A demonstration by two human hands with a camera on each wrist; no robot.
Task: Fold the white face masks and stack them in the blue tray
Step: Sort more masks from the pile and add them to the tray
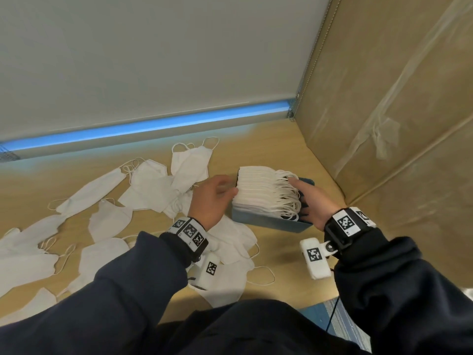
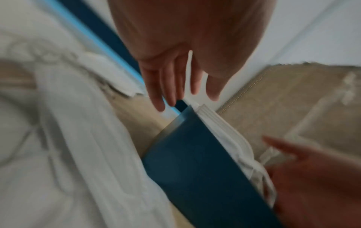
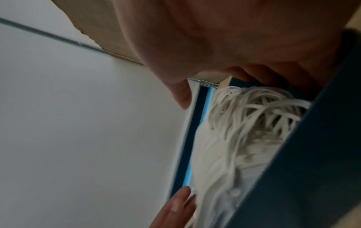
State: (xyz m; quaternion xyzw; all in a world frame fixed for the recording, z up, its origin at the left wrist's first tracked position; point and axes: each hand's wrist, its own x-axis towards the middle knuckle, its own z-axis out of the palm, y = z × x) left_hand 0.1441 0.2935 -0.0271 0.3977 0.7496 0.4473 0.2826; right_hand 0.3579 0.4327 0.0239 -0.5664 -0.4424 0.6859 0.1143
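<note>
A blue tray (image 1: 268,222) stands on the wooden table, packed with a stack of folded white masks (image 1: 258,188) whose ear loops (image 1: 286,201) spill to the right. My left hand (image 1: 217,196) has straight fingers (image 2: 170,88) touching the stack's left edge. My right hand (image 1: 307,198) rests flat on the ear loops at the tray's right side. The left wrist view shows the tray wall (image 2: 195,162) and the mask edges (image 2: 220,128). In the right wrist view the loops (image 3: 252,108) lie under my palm. Several unfolded masks (image 1: 151,185) lie scattered to the left.
A tall cardboard panel (image 1: 396,124) closes off the right side just past the tray. A grey blind (image 1: 153,60) with a blue strip (image 1: 179,121) runs along the back. Bare table (image 1: 276,147) lies behind the tray. Loose masks (image 1: 230,278) also cover the near edge.
</note>
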